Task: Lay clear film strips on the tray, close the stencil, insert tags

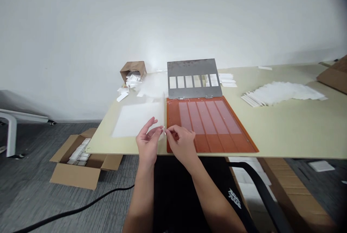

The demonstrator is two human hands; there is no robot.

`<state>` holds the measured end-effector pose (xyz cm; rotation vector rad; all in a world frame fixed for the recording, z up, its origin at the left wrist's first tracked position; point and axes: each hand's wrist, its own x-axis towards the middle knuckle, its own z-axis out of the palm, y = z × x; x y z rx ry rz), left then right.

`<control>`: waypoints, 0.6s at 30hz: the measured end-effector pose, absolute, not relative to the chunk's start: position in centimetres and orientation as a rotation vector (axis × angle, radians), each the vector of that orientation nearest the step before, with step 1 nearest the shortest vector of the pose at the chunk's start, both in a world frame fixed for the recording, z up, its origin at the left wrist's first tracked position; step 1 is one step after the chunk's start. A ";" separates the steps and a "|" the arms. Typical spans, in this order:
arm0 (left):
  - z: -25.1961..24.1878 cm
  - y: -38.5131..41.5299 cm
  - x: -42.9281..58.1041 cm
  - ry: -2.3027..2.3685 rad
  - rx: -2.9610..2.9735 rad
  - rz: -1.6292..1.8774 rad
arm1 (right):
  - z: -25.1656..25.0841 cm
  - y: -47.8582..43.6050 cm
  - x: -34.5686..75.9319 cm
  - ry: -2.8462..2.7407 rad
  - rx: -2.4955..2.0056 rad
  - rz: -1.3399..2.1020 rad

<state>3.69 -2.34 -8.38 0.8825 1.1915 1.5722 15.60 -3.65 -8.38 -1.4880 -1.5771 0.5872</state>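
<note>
A: Orange tray (173,117) on the counter (284,128), at one o'clock from the hands. What sits in it?

B: Pale strips (206,117) side by side in its slots. A grey slotted plate (192,72) lies just beyond, at twelve.

A: And the hands?

B: Left hand (148,141) and right hand (181,141) meet at the near edge. Each grip is narrowed to a fingertip pinch on a thin clear film (164,117), held between the tray and the white sheets (135,117) at eleven. Pinching only the edge likely keeps its faces clean.
</note>
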 end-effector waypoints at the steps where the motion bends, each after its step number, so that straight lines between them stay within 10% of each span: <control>1: -8.6 -2.4 3.5 1.207 0.995 1.573 | -8.4 -3.6 15.6 -1.565 -1.511 0.579; 18: -9.2 -1.7 1.9 1.416 1.496 1.335 | -8.4 -3.2 16.6 -1.569 -1.784 0.495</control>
